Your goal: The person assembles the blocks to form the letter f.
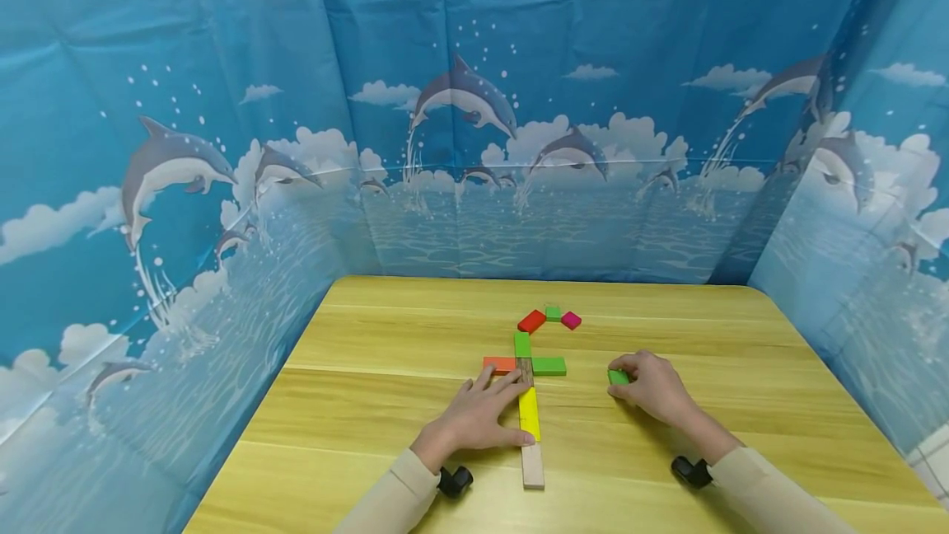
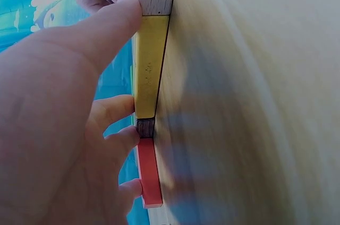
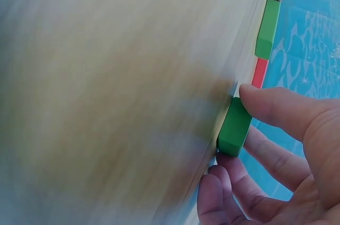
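Observation:
Blocks lie end to end on the table: a pale wooden block [image 1: 533,466], a yellow block [image 1: 529,414], a dark brown block [image 1: 525,371] and a green block [image 1: 522,344]. An orange-red block [image 1: 499,365] and another green block [image 1: 549,367] stick out sideways from the brown one. My left hand [image 1: 485,412] rests over this line with fingers spread, the thumb at the yellow block's near end and fingertips on the brown and orange-red blocks. Off to the right, my right hand [image 1: 652,386] pinches a small green block [image 3: 235,127] between thumb and fingers, close to the tabletop.
Beyond the line, a red block [image 1: 531,320], a small green block [image 1: 553,314] and a magenta block [image 1: 571,320] form a curve. The wood-grain table [image 1: 356,402] ends at a blue dolphin-print curtain [image 1: 474,213] behind and at the sides.

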Available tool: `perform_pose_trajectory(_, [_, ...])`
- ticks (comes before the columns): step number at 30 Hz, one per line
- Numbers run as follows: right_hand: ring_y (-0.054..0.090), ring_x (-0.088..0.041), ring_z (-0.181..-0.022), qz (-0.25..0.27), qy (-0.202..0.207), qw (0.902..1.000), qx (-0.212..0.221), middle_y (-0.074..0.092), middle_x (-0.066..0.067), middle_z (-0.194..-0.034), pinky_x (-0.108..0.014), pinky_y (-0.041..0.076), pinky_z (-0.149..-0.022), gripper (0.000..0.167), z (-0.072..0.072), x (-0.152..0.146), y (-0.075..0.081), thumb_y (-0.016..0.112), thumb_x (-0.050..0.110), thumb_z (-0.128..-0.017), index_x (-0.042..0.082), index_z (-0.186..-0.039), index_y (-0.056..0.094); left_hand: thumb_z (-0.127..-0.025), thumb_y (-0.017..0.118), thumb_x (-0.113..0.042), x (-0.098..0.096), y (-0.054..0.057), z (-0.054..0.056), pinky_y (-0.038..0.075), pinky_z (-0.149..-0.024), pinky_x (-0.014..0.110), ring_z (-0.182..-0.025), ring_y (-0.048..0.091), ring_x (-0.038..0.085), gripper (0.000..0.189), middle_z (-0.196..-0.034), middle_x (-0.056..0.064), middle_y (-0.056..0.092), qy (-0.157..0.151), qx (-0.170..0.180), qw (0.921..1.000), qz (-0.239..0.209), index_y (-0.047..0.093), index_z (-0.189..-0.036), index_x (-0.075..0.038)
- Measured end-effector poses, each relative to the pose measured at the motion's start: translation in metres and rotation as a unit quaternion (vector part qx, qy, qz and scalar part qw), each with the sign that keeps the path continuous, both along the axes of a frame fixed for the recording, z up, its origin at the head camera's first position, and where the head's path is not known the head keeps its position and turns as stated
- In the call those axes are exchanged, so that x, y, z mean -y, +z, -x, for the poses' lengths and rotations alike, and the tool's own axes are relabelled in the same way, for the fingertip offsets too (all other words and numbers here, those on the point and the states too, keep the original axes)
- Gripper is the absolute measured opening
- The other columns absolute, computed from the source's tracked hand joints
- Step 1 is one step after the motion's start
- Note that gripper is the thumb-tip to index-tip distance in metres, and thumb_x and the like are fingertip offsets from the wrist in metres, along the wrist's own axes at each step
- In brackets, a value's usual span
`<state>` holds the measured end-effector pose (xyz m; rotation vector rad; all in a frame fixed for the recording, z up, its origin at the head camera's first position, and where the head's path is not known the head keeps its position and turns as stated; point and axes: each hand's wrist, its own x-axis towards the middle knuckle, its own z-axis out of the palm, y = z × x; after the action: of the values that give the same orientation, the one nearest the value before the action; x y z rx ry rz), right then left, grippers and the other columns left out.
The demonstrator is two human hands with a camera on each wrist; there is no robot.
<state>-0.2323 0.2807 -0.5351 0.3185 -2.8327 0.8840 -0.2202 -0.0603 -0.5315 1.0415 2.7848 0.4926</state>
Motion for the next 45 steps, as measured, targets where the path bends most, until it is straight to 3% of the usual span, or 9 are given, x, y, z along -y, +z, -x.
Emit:
perform_pose_trajectory(18, [0.064, -0.025, -0.089, 0.007, -0.015, 0.9998, 0.009, 0.064, -0.011, -0.101, -0.039, 0.054, -0.069, 0.037, -0.004, 0.004, 0.003, 0.084, 0.012, -0.081, 0.003, -0.116, 0.074, -0.089, 0.055, -0.074, 0.004, 0.000, -0.003, 0.020, -0.112, 0.070, -0.152, 0.008, 0.039, 0.087, -0.168, -0.006, 0.016, -0.003, 0.002, 1.0000, -0.002, 0.028, -0.161, -0.032])
perform_pose_trajectory(30, [0.067, -0.033, -0.096, 0.047, -0.022, 0.9983, 0.025, 0.063, -0.019, -0.116, -0.031, 0.055, -0.064, 0.039, -0.003, 0.008, 0.007, 0.081, 0.012, -0.084, 0.004, -0.121, 0.072, -0.088, 0.053, -0.077, 0.005, 0.001, -0.004, 0.021, -0.112, 0.069, -0.153, 0.007, 0.038, 0.089, -0.168, -0.007, 0.014, -0.006, -0.003, 1.0000, 0.002, 0.027, -0.161, -0.033])
perform_pose_trajectory(45, [0.067, -0.035, -0.099, 0.073, -0.040, 0.9959, 0.038, 0.060, -0.022, -0.121, -0.033, 0.055, -0.066, 0.039, 0.000, 0.017, 0.008, 0.080, 0.013, -0.086, 0.004, -0.123, 0.071, -0.088, 0.052, -0.077, 0.008, 0.000, -0.006, 0.020, -0.112, 0.069, -0.153, 0.007, 0.038, 0.088, -0.168, -0.007, 0.014, -0.010, -0.002, 0.9999, 0.000, 0.027, -0.161, -0.033])
